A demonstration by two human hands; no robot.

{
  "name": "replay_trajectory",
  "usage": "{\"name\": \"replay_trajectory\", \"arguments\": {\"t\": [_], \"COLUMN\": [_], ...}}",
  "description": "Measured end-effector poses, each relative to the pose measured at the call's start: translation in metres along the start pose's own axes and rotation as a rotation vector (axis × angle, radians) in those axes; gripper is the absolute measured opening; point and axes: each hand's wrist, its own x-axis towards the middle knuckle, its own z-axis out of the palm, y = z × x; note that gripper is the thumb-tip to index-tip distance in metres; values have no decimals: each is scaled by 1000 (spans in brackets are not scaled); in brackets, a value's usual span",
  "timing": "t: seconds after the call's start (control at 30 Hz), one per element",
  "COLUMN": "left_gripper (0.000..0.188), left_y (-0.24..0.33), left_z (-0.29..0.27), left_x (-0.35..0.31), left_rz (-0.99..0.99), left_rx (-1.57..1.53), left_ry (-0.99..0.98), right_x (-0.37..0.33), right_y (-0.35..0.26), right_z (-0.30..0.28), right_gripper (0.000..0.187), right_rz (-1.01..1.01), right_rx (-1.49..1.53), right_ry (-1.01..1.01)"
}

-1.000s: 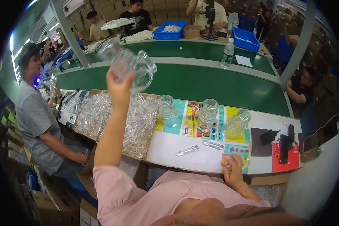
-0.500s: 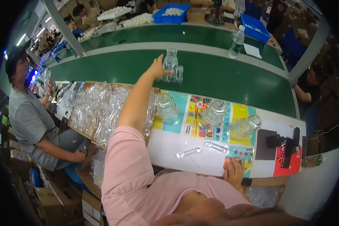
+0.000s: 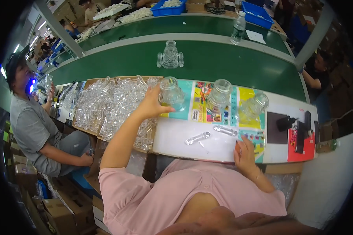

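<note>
My left hand point(image 3: 152, 105) is at the left side of a clear, bottle-shaped piece point(image 3: 172, 94), thumb and fingers apart; whether they touch it I cannot tell. Two similar clear pieces, a middle one point(image 3: 219, 96) and a tilted right one point(image 3: 255, 106), stand to its right on the printed sheet. Two short clear tubes, one point(image 3: 197, 138) left and one point(image 3: 225, 130) right, lie on the white board point(image 3: 176, 147). By its near edge my right hand point(image 3: 245, 153) is open, fingers spread, holding nothing. On the green belt stands another clear piece point(image 3: 170, 56) with small clear parts at both sides.
A shallow carton point(image 3: 91, 131) heaped with clear parts adjoins the board on the left. A black bottle point(image 3: 285, 123) and a black tool point(image 3: 300, 137) lie at the right. Across the belt are a water bottle point(image 3: 238, 28) and blue trays point(image 3: 257, 15). A person point(image 3: 43, 129) sits at left.
My left hand has drawn back from the piece on the green belt to the nearest-left piece on the board. My right hand's fingers have lifted and spread. The view has shifted slightly.
</note>
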Motion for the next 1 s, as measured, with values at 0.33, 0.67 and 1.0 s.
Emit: {"name": "replay_trajectory", "arguments": {"t": [0.33,0.67,1.0], "left_gripper": [67,64,74], "left_y": [18,48,64], "left_z": [27,25,64], "left_x": [-15,-141,-195], "left_rz": [224,36,-117], "left_rx": [220,-1501,-1564], "left_ry": [241,333,192], "right_x": [75,98,105], "right_y": [-6,-51,-71], "right_z": [41,46,59], "right_gripper": [53,54,36], "right_rz": [-14,-378,-199], "right_rx": [66,149,326], "right_ry": [-65,-270,-532]}}
